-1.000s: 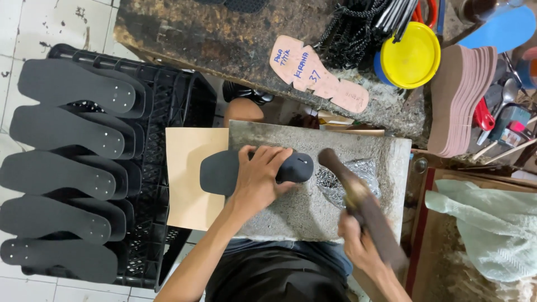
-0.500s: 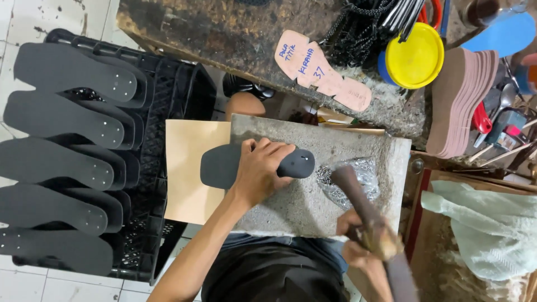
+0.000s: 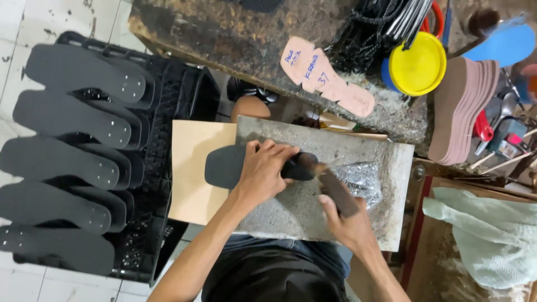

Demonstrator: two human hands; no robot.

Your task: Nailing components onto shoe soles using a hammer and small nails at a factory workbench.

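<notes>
Your left hand [image 3: 263, 170] presses flat on the black sole [image 3: 240, 166], fingers spread over its middle, pinning it to the stone slab [image 3: 358, 223] on your lap. Your right hand [image 3: 349, 223] is closed round the hammer [image 3: 335, 190], its head meeting the sole's heel end just beside your left fingertips. Keep those fingertips back from the striking spot and hold the sole flat on the slab. Left of the slab lies a tan sheet [image 3: 193, 168]; farther left, a black crate [image 3: 168, 112] carries more soles [image 3: 72, 117].
</notes>
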